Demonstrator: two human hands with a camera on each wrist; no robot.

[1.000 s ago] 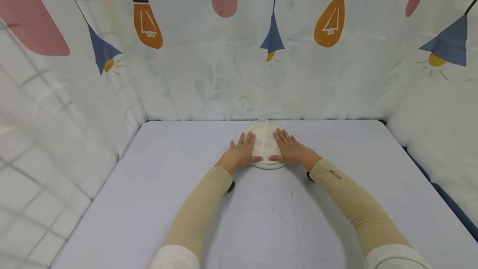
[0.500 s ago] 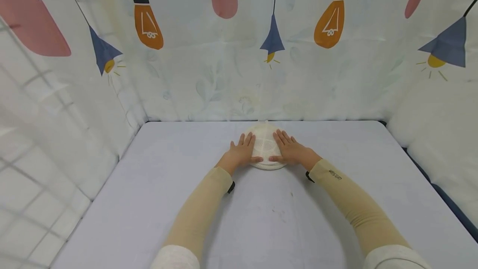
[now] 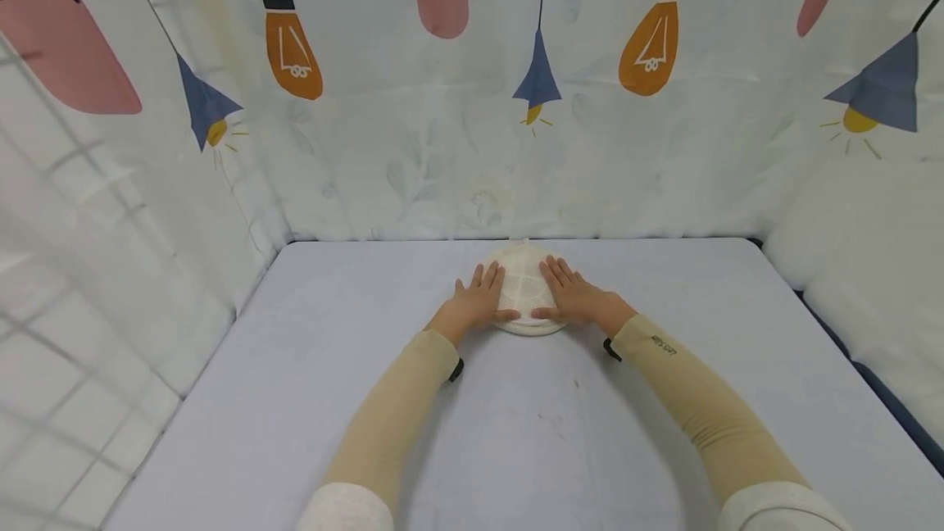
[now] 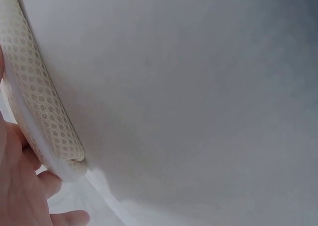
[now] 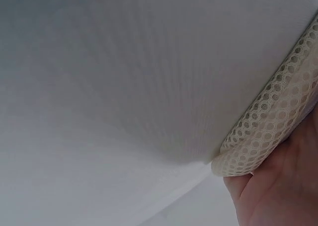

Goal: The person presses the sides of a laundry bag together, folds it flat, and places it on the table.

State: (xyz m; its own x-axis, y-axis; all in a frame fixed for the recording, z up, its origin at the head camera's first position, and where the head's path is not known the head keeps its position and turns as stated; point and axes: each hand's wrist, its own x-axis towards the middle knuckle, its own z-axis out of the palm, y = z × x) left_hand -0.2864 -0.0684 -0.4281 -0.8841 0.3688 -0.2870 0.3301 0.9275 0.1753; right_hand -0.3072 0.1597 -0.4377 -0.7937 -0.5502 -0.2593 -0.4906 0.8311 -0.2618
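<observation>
Left hand: lying flat on the left half of the mesh pad, fingers straight and slightly spread, thumb reaching toward the pad's near middle. It is pressing down and gripping nothing.
Right hand: mirroring the left on the right half of the pad, fingers straight, thumb pointing inward along the near edge. It is likewise pressing, with nothing curled round.
Mesh pad position: sitting on the table toward the far middle, close to the printed curtain, with the strip between the two hands remaining uncovered.
Mesh pad condition: appearing as a round, cream, honeycomb-textured piece folded or flattened into a low dome. In the left wrist view the pad's edge is curving against the table surface beside the palm; in the right wrist view the rim is bulging out past the hand.
Progress, judged: the pad is looking already gathered and laid down, and the flattening stage is appearing to be under way, since both palms are bearing on it.
Remaining, judged: the rim is showing some spring at both sides, so the pressing is seeming unfinished; whether any fastening is present cannot be told.
Sleeves: tan, covering both forearms down to the wrists.
</observation>
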